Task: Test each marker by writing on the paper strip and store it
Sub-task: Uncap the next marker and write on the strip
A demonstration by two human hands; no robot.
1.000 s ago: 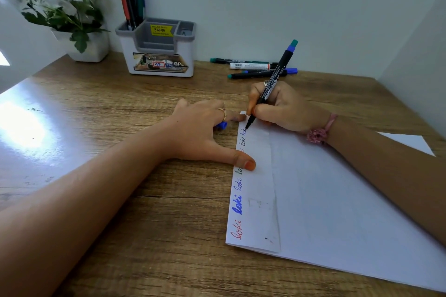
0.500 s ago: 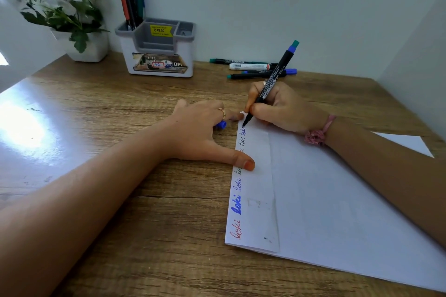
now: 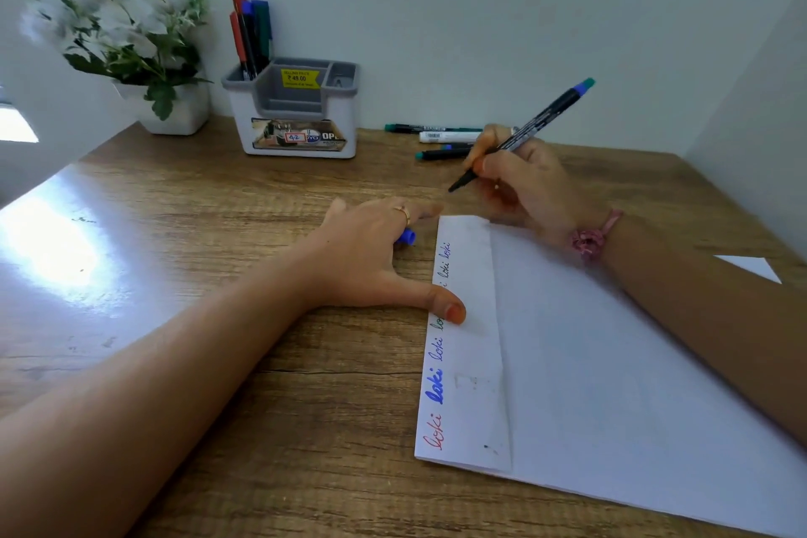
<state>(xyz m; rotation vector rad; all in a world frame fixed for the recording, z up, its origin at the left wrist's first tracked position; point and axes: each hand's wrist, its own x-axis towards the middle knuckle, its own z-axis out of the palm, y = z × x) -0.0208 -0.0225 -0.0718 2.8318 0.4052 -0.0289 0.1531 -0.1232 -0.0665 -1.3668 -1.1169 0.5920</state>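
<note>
The marker (image 3: 519,135) is black with a blue-green end. The right hand (image 3: 522,183) pinches it, tip lifted off the paper strip (image 3: 469,345). The left hand (image 3: 375,258) lies spread out, thumb pressing the strip, and seems to hold a blue cap (image 3: 407,237) underneath. Behind lie three more markers (image 3: 436,140). A grey holder (image 3: 297,114) keeps some pens, beside a plant (image 3: 131,44).

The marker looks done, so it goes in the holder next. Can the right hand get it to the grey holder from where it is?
Probably yes. The right hand holds the marker lifted off the paper strip, and bare desk lies between it and the holder, whose front compartments stand open. The cap still needs refitting.
</note>
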